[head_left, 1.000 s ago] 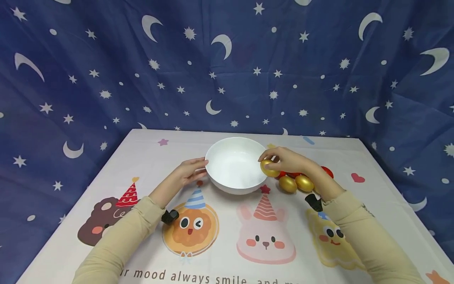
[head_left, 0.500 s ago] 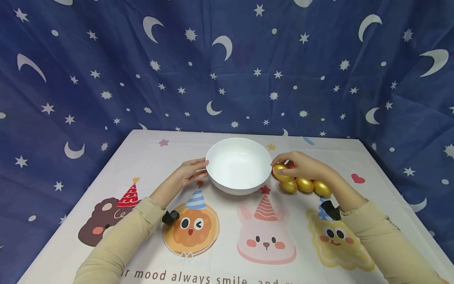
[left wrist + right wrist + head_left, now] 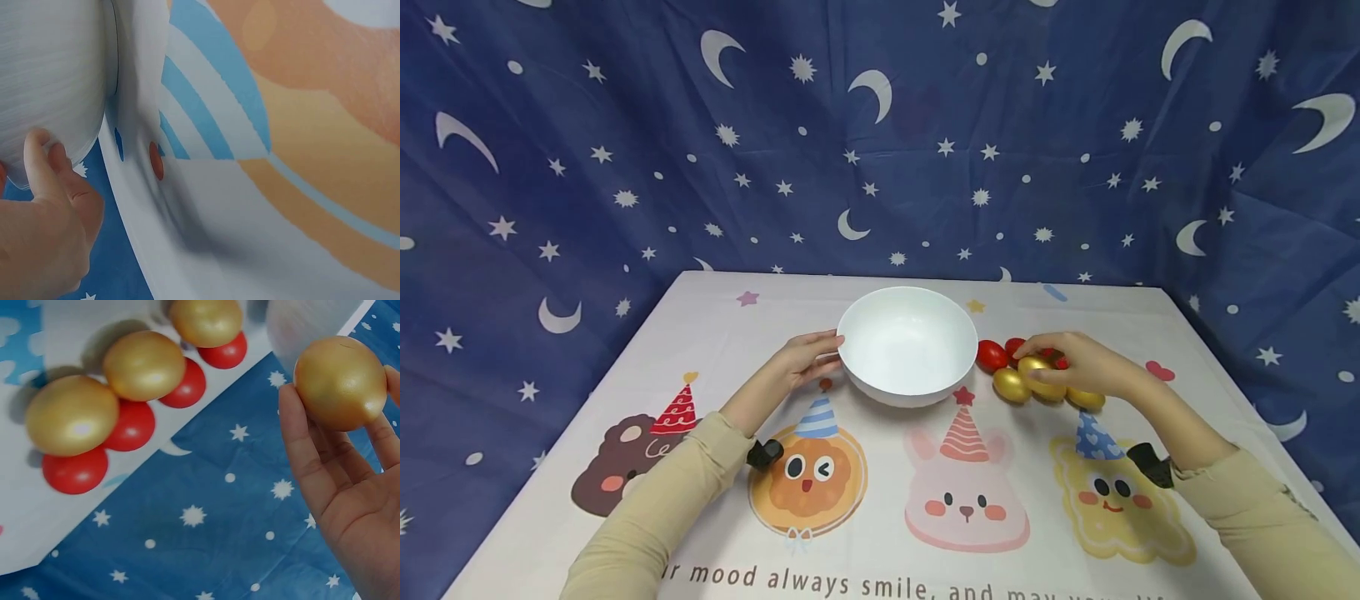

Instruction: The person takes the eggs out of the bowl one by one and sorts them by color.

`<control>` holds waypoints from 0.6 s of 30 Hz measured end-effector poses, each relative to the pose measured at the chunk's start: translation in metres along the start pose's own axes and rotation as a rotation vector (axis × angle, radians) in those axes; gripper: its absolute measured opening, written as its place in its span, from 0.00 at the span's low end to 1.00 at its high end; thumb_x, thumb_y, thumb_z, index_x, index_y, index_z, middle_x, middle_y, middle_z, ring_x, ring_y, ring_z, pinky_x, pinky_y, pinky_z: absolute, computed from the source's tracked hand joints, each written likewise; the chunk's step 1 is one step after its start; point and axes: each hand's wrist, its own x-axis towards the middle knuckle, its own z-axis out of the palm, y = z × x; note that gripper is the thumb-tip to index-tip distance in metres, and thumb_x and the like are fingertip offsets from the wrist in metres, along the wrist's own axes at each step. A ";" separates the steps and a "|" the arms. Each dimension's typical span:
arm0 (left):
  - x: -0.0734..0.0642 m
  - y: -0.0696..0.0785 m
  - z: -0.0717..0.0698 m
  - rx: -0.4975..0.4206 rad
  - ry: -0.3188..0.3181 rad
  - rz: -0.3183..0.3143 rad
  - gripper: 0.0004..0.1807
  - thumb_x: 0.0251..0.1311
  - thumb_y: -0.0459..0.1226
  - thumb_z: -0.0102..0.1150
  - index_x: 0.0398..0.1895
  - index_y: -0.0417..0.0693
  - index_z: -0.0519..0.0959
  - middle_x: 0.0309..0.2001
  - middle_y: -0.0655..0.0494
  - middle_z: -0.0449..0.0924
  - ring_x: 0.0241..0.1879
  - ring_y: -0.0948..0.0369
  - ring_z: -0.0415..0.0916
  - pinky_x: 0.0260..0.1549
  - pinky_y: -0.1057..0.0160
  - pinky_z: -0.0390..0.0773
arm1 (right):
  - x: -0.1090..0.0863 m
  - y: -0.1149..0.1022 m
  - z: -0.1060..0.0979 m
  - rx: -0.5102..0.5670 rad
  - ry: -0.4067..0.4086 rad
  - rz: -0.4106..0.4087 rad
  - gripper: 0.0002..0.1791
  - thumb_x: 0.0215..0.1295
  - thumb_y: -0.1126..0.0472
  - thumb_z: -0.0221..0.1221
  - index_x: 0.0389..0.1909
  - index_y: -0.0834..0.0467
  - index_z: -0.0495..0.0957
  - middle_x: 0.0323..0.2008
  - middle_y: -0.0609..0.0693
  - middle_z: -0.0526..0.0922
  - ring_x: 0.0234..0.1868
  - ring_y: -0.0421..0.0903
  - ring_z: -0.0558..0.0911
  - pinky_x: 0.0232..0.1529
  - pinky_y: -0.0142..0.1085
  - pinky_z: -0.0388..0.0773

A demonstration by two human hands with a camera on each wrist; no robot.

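Note:
A white bowl (image 3: 910,398) stands upright on the table. My left hand (image 3: 801,360) rests its fingers against the bowl's left side; in the left wrist view the fingertips touch the outer wall. Right of the bowl, my right hand (image 3: 1090,362) holds a golden egg (image 3: 340,383) between thumb and fingers. The held egg is above the other eggs. Below it lie several golden eggs, one nearest the bowl (image 3: 1011,386), in a row in front of several red eggs (image 3: 992,356). In the head view the right hand hides part of the red eggs.
A white tablecloth with printed cartoon figures, such as a pink rabbit (image 3: 966,500), covers the table. Behind it hangs a blue curtain (image 3: 925,225) with moons and stars. Black wrist mounts (image 3: 765,454) sit at both sleeves.
My right hand has moved right, from the bowl's right rim to above the egg row, with the golden egg still held. The left hand and bowl stay put.

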 end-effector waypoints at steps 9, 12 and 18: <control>0.003 0.001 0.003 0.016 0.022 0.003 0.30 0.66 0.37 0.54 0.70 0.45 0.60 0.65 0.41 0.65 0.38 0.65 0.78 0.39 0.76 0.84 | -0.022 0.016 -0.001 -0.003 0.015 0.015 0.17 0.59 0.58 0.64 0.47 0.60 0.79 0.42 0.53 0.82 0.44 0.51 0.76 0.48 0.51 0.82; -0.001 0.000 0.002 0.008 0.009 0.016 0.30 0.66 0.37 0.53 0.70 0.43 0.59 0.66 0.42 0.64 0.36 0.68 0.78 0.38 0.75 0.84 | -0.028 0.023 0.000 -0.002 0.022 0.027 0.17 0.58 0.57 0.65 0.46 0.61 0.79 0.42 0.53 0.82 0.42 0.50 0.75 0.46 0.49 0.83; -0.007 -0.002 -0.001 -0.019 -0.039 0.042 0.32 0.67 0.37 0.52 0.71 0.40 0.56 0.67 0.43 0.63 0.31 0.72 0.78 0.36 0.77 0.84 | -0.037 0.035 0.002 -0.034 0.064 0.020 0.17 0.56 0.59 0.66 0.45 0.63 0.79 0.39 0.52 0.81 0.38 0.46 0.75 0.36 0.28 0.80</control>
